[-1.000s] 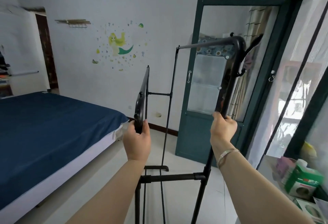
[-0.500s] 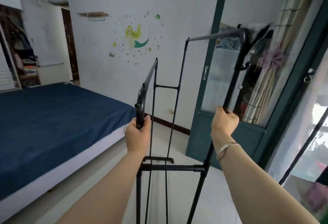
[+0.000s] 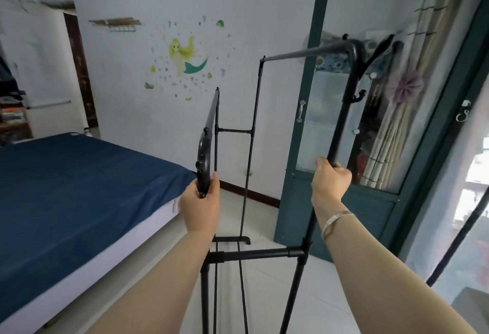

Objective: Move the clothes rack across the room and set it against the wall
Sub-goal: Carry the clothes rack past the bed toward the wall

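**Rack carried toward the green door, both hands on the near frame**

Head view – since half a second ago the camera has swung a little left and closer: the green door now fills more of the right side and the mermaid sticker sits nearer frame centre. Both grips unchanged.

Clothes rack (image 3: 256, 252) – black tube frame, in the middle of the room between the bed (image 3: 79, 191) and the green door (image 3: 341, 201), apart from the white wall (image 3: 238, 3) behind it. Whether its feet touch the floor (image 3: 264, 294) cannot be told; the near lower end runs out of frame.

Left hand (image 3: 201, 208) – fingers closed around the curved black top end of the near-left post, thumb up along the side. Right hand (image 3: 330, 184) – fingers wrapped tight on the near-right upright, just below its hook; a silver bracelet (image 3: 337, 220) on that wrist. Both forearms extended.

Grey top rail runs from the right post back to the far upright; a second rail slopes up from the left grip. Crossbar joins the two near posts below the hands.

Bed with blue sheet at left, touching nothing on the rack. Mermaid sticker (image 3: 185, 57) on the wall beyond. Curtain (image 3: 404, 82) shows in the door glass.
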Tool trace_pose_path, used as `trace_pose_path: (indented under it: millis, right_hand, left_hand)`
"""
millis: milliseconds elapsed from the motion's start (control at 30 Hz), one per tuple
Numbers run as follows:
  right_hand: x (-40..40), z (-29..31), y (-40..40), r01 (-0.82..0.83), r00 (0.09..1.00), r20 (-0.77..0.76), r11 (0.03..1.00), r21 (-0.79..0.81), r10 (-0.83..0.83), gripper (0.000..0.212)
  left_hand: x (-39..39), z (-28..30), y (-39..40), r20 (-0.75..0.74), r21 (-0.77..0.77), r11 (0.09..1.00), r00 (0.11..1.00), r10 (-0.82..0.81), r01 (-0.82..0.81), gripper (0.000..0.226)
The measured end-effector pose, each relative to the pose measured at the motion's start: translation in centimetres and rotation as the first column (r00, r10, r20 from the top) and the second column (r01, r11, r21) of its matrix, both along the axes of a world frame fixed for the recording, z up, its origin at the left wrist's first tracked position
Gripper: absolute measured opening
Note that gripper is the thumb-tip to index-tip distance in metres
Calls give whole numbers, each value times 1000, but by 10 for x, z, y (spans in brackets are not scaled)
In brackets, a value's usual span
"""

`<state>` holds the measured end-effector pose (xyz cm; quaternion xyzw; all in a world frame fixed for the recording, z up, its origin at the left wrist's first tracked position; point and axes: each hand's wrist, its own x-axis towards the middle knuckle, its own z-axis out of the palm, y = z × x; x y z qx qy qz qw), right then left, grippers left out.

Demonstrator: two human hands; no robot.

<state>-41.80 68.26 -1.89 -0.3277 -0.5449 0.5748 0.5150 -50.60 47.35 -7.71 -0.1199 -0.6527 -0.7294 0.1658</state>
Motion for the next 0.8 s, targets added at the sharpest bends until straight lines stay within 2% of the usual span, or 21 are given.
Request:
trace_pose_path:
  millis: [233, 500, 800]
  right_hand:
    - [-40, 0, 22, 26, 1000, -1, 1000, -13, -26, 42]
    - [-80, 2, 54, 26, 1000, -17, 1000, -10, -26, 45]
    - [-134, 4, 129, -35, 999, -32, 999, -23, 34, 40]
  left_hand:
    - [-45, -3, 23, -14, -18, 1000, 1000, 0, 0, 29]
    - [-84, -4, 57, 8, 2, 1000, 1000, 0, 0, 34]
    - [-124, -2, 130, 28, 52, 998, 999, 20, -21, 35]
